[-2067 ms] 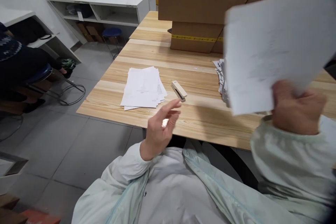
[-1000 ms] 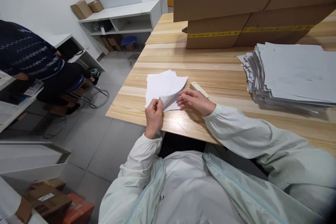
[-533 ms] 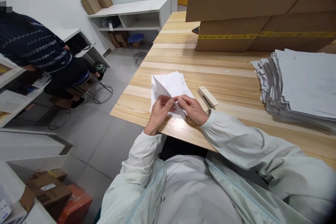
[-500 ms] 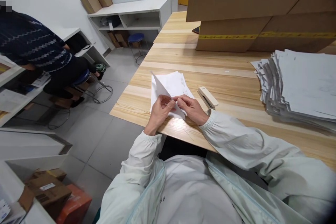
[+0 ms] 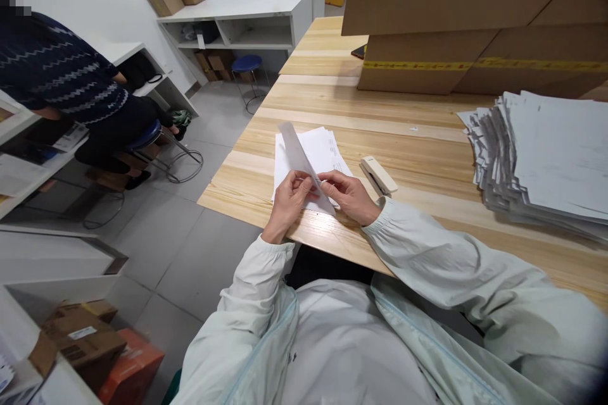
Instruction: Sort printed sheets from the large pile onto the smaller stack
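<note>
Hands meet over a small stack of white papers (image 5: 327,150) at the near edge of the wooden table (image 5: 413,158). The left hand (image 5: 289,199) is closed on the top sheet (image 5: 298,153), thumb and fingers pinching its near corner, so this sheet stands up from the stack and leans away from the person. The right hand (image 5: 349,193) touches the same corner from the other side, fingertips pressed on the paper; whether it really pinches the sheet, I cannot tell. Just beyond the right hand lies a beige stapler (image 5: 379,174), not touched. Far to the right of the grip is a tall pile of printed sheets (image 5: 546,158), and behind it cardboard boxes (image 5: 475,19). Well to the left, another person (image 5: 71,88) sits on a stool.
</note>
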